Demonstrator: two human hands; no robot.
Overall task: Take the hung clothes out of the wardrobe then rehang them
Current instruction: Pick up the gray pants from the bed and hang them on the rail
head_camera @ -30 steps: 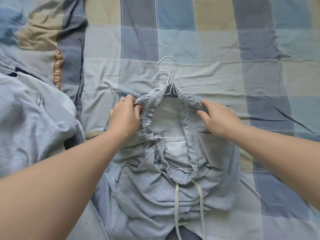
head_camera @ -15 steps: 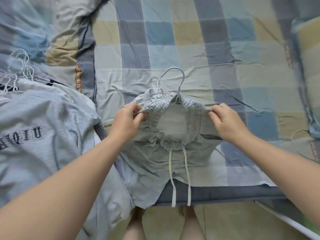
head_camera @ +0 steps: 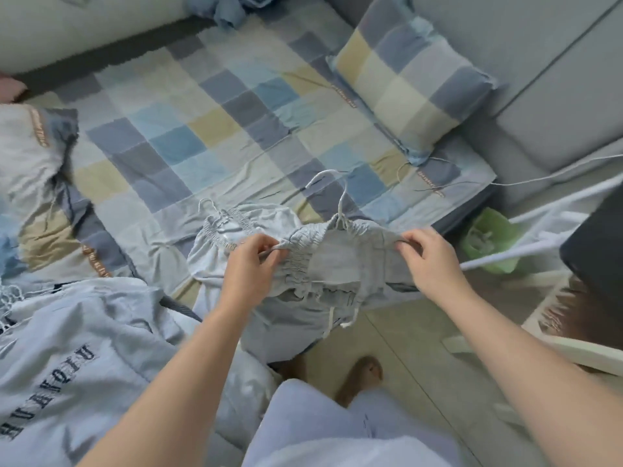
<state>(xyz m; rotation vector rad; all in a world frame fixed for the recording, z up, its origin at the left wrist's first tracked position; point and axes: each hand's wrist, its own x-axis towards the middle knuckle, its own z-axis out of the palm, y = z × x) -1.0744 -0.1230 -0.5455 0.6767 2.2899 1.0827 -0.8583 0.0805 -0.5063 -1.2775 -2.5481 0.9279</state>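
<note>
A pair of pale blue-grey shorts (head_camera: 337, 264) with an elastic waistband and white drawstrings hangs on a white wire hanger (head_camera: 340, 197), lifted above the bed's front edge. My left hand (head_camera: 251, 264) grips the waistband and hanger at its left end. My right hand (head_camera: 426, 261) grips the right end. A second similar garment (head_camera: 232, 227) on its own hanger lies on the bed just behind and left of my left hand.
The checked bedsheet (head_camera: 209, 129) and a matching pillow (head_camera: 404, 82) fill the far side. A pile of light clothes with dark lettering (head_camera: 67, 358) lies at the left. A green bin (head_camera: 488, 241), white rods and a dark object stand on the floor at the right.
I have lifted the shorts on their hanger off the bed and moved them right, toward the bed's edge. The second garment stayed on the bed. The view has pulled back and swung right.
</note>
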